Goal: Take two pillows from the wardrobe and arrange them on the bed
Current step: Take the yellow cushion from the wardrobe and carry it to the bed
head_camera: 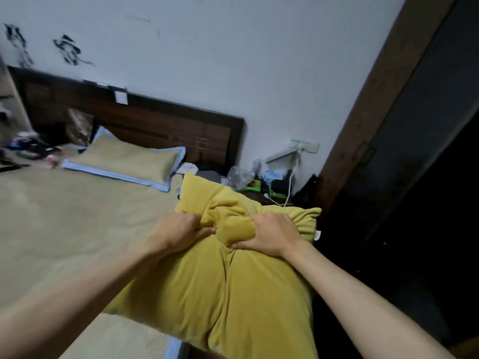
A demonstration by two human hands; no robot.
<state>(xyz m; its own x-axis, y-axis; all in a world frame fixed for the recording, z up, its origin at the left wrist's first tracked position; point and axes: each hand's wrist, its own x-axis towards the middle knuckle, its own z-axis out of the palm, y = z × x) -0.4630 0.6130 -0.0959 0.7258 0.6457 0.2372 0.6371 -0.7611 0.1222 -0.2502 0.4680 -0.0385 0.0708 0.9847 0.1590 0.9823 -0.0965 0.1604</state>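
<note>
A mustard-yellow pillow (pixel 233 286) fills the lower middle of the head view, held over the right edge of the bed (pixel 59 229). My left hand (pixel 178 231) and my right hand (pixel 269 234) both clutch bunched fabric near the pillow's middle, close together. A second pillow (pixel 127 159), tan with a light blue border, lies flat near the dark wooden headboard (pixel 160 123). The wardrobe (pixel 414 151) stands at the right, its brown frame and dark door beside the pillow.
A cluttered bedside table (pixel 261 185) with a plastic bottle, packets and a white cable sits between bed and wardrobe. Clothes and small items (pixel 33 149) are piled at the far left of the bed. A wall socket (pixel 305 146) is above the table.
</note>
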